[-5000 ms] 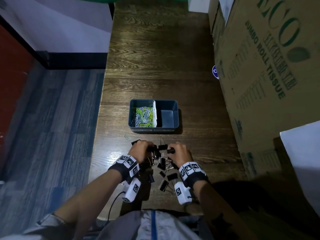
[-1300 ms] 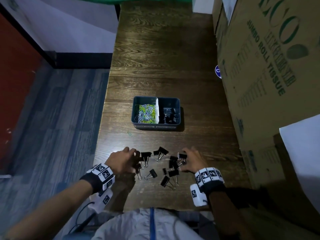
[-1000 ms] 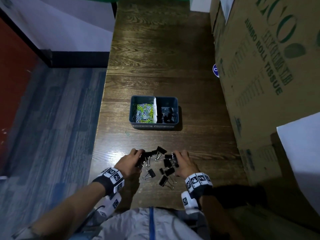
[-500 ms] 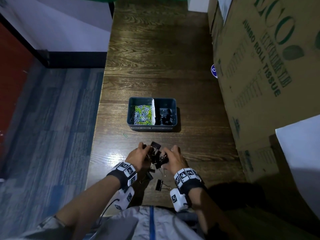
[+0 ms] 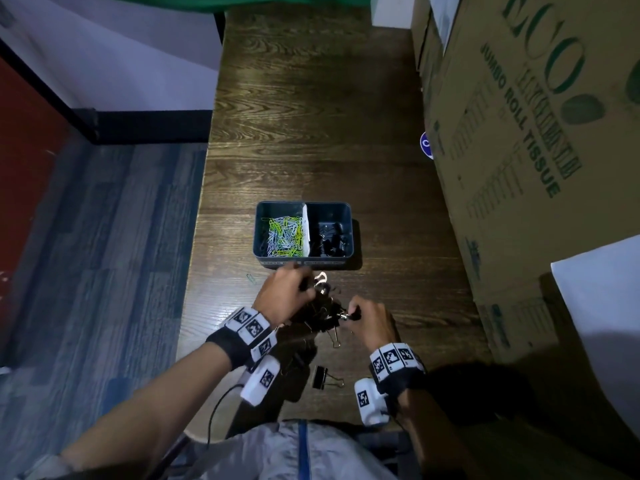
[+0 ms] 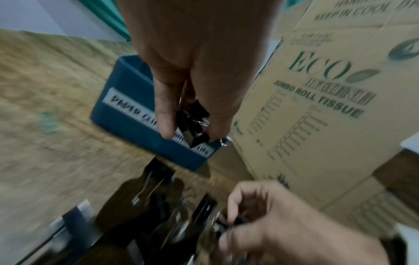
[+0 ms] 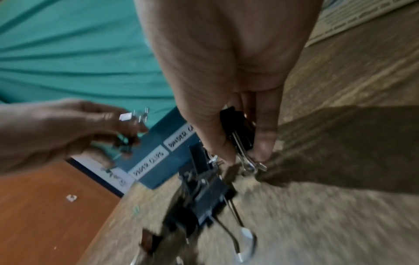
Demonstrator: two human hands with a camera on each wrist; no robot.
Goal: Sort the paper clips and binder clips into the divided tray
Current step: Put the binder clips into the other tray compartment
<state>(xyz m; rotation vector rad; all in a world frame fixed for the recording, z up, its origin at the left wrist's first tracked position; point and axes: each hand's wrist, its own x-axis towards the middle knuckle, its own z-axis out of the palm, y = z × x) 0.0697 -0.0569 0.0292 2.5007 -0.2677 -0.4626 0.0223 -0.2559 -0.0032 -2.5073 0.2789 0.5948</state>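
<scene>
Both your hands, left hand and right hand, pinch bunches of small black metal binder clips just above the table, so next carry them ahead to the blue divided plastic tray, right side.

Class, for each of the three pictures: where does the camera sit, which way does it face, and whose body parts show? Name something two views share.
Head: worn on the head, facing down at the table; both forearms show.
Left wrist: faces along the left hand, which grips binder clips.
Right wrist: faces along the right hand, also gripping clips.
Shared: the divided tray appears in all three.
</scene>
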